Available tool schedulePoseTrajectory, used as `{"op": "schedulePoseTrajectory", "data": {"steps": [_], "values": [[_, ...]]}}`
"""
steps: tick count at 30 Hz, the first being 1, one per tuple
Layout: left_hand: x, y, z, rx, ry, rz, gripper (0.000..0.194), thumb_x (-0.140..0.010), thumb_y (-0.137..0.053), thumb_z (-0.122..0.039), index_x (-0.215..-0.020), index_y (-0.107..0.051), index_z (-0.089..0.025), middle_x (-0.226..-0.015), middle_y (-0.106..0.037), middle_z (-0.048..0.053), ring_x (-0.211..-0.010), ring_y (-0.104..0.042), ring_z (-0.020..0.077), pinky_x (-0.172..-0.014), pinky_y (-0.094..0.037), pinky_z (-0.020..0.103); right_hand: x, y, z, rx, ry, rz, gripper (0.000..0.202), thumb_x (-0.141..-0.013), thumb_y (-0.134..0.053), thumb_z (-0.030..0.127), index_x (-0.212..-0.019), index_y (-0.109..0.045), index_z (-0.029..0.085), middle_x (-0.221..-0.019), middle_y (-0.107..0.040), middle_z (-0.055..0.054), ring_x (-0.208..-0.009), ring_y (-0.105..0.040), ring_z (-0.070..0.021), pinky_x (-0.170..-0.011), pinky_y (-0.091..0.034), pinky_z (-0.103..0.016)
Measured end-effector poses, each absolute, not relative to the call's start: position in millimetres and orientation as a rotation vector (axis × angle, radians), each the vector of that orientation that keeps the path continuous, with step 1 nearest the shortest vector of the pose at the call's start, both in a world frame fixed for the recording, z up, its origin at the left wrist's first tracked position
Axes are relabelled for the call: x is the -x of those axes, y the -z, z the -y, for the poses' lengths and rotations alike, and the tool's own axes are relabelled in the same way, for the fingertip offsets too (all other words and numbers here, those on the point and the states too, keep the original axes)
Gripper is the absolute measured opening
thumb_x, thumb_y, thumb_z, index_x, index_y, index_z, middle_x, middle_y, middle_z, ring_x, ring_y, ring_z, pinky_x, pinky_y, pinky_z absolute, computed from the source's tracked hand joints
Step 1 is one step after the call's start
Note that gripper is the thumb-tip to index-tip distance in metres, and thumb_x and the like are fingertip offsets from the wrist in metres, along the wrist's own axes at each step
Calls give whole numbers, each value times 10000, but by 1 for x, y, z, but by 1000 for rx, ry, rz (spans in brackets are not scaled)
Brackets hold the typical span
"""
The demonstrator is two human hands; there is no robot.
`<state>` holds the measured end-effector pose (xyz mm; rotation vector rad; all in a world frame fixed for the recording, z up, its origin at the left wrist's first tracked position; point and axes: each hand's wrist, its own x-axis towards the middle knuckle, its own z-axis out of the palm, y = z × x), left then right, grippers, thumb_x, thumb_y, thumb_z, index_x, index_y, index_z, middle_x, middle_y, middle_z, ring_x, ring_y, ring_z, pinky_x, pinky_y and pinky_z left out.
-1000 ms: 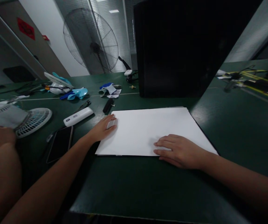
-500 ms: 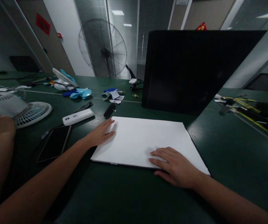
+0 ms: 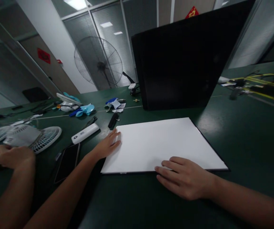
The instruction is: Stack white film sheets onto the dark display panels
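A flat white rectangular board (image 3: 156,144) with a thin dark edge lies on the dark green table. My left hand (image 3: 107,145) rests on its left side, fingers stretched over the far left corner area. Over the near edge, right of the middle, lies my right hand (image 3: 184,178), palm down with fingers extended onto the white surface. Neither hand grips anything. Just beyond my left fingertips is a small black object (image 3: 113,121).
A black monitor (image 3: 177,63) stands behind the board. To the left are a phone (image 3: 67,161), a white power bank (image 3: 85,133) and a white fan (image 3: 47,137). Another person's hands (image 3: 14,156) are at far left. Cables (image 3: 253,84) lie at right.
The view has tilted and turned left, so more of the other person's hands shows. My right hand has slid slightly toward the board's near edge; my left hand stays on the left side.
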<state>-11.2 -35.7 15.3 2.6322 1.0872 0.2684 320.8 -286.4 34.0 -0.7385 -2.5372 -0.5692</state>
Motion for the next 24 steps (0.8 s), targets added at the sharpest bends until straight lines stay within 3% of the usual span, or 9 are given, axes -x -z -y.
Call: {"op": "schedulePoseTrajectory", "data": {"steps": [4, 10, 16, 20, 24], "values": [[18, -16, 29, -2602, -318, -1033, 673, -1012, -334, -682, -1483, -550, -253, -1618, -438, 104, -1507, -391, 335, -1268, -278, 525, -313, -33, 288, 724, 561, 2498, 269, -1024, -470, 135, -1119, -719, 98, -1308, -622, -111, -1128, -604, -250, -801, -538, -376], [29, -6, 19, -2547, -418, -959, 616, -1034, -324, -622, -1497, -541, -278, -1647, -388, 53, -1501, -405, 306, -1276, -277, 508, -305, -27, 288, 838, 422, 2495, 388, -1055, -396, 122, -1377, -602, 58, -1448, -536, -82, -1274, -547, -243, -930, -553, -399], [35, -11, 19, -2535, -414, -933, 516, -1001, -403, -322, -1492, -552, -264, -1644, -379, 30, -1482, -440, 277, -1275, -282, 491, -312, -23, 283, 809, 614, 2546, 286, -998, -468, 82, -1185, -682, 51, -1465, -474, -227, -1325, -501, -404, -976, -557, -561], [37, -15, 21, -2562, -365, -949, 605, -957, -508, -252, -1559, -454, -258, -1678, -290, 58, -1499, -413, 289, -1264, -285, 518, -316, -28, 281, 836, 733, 2491, 363, -1008, -391, 88, -1267, -645, 85, -1454, -489, -215, -1319, -520, -379, -932, -585, -516], [43, -17, 21, -2605, -349, -922, 603, -972, -558, -244, -1564, -446, -257, -1699, -246, 82, -1530, -355, 298, -1262, -282, 507, -319, -36, 279, 834, 803, 2428, 355, -1025, -362, 102, -1274, -615, 91, -1443, -504, -205, -1333, -506, -383, -986, -524, -534]]}}
